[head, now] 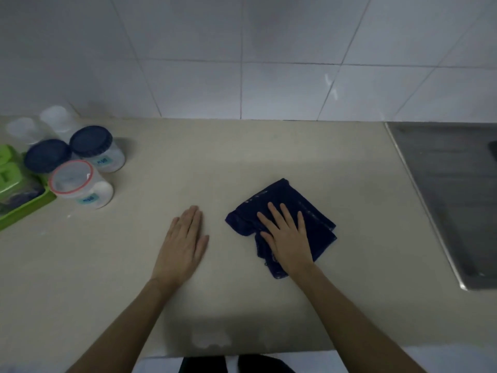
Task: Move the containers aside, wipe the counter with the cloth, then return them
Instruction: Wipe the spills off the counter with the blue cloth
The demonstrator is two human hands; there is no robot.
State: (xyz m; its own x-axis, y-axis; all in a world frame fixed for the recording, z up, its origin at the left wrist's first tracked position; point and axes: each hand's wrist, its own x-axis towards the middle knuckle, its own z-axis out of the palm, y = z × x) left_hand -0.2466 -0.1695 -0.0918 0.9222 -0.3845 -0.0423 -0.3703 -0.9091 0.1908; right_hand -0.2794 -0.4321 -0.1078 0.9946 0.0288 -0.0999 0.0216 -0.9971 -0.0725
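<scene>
A dark blue cloth (291, 200) lies folded on the beige counter (242, 157), right of centre. My right hand (287, 235) presses flat on the cloth with fingers spread. My left hand (185, 243) rests flat on the bare counter to the left of the cloth, holding nothing. At the far left stand several containers: a jar with a dark blue lid (92, 142), a second blue-lidded jar (47, 156), a clear jar with a red-rimmed lid (72, 176), and two pale white-lidded ones (56, 117) behind.
A green tray (24, 208) sits at the left edge beside the jars. A steel sink drainboard (451, 189) borders the counter on the right. White wall tiles (242, 63) rise behind. The counter's front edge runs below my forearms.
</scene>
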